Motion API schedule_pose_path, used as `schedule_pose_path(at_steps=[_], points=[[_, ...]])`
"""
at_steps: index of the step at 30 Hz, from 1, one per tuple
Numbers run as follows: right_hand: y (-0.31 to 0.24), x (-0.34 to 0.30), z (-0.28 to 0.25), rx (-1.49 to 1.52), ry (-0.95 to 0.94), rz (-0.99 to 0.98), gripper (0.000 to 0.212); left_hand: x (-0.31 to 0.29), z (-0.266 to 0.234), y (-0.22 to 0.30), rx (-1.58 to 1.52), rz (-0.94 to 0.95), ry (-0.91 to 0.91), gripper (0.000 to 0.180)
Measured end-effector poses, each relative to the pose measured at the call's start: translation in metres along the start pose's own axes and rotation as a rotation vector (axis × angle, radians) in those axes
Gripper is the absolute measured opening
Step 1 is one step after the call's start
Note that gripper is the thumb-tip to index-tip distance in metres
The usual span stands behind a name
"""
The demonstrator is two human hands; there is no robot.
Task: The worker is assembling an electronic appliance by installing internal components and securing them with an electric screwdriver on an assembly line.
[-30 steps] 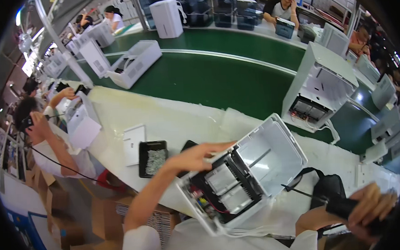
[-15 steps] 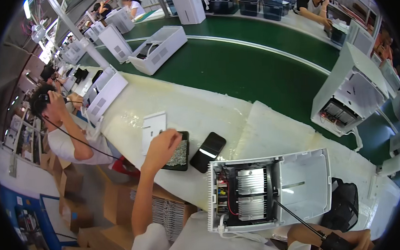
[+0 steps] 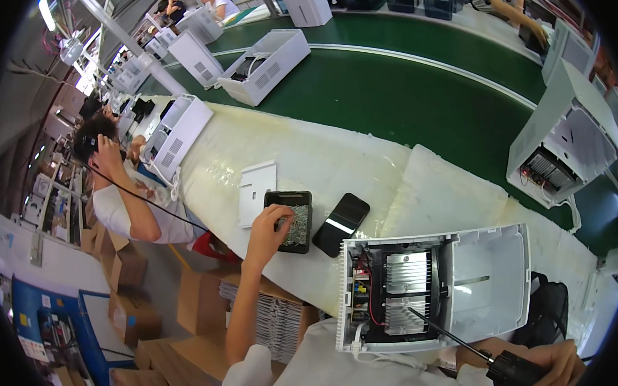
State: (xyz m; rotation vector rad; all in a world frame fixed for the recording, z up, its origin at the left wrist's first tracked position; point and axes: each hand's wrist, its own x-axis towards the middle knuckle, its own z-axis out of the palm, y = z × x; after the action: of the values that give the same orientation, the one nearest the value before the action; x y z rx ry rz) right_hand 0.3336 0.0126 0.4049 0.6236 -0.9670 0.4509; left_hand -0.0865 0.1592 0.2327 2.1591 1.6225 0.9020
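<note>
A black tray [image 3: 301, 236] full of small metal screws lies on the worktop. My left hand [image 3: 263, 236] reaches over it, thumb and fingers pinched together at the screws; whatever is between the fingertips is too small to make out. At the lower right my right hand [image 3: 557, 363] is wrapped round the black handle of an electric screwdriver [image 3: 508, 370]. Its long shaft crosses a white appliance housing [image 3: 492, 288] lying open in front of me. The tip appears over the silver finned heat sink [image 3: 407, 272]; contact cannot be told.
A phone [image 3: 341, 224] lies right of the tray, a white plate [image 3: 256, 189] behind it. Beyond runs a green conveyor [image 3: 380, 84] carrying white housings [image 3: 264, 68]. A black mesh bag [image 3: 544, 306] sits beside the open housing. A co-worker [image 3: 138, 195] works at left; cardboard boxes [image 3: 134, 317] stand below.
My left hand has lowered toward the screws in the tray. The screwdriver tip has swung left, over the heat sink. The whole view has shifted slightly.
</note>
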Motion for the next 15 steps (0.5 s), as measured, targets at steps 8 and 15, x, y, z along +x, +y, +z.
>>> schedule_pose_path(at_steps=[8, 15], points=[[-0.008, 0.005, -0.003, -0.042, -0.021, 0.007, 0.031, 0.014, 0.007, 0.002, -0.186, -0.108, 0.03, 0.009], [-0.007, 0.003, -0.009, -0.045, -0.018, 0.018, 0.028, 0.01, 0.006, 0.005, -0.281, -0.177, 0.028, 0.012]])
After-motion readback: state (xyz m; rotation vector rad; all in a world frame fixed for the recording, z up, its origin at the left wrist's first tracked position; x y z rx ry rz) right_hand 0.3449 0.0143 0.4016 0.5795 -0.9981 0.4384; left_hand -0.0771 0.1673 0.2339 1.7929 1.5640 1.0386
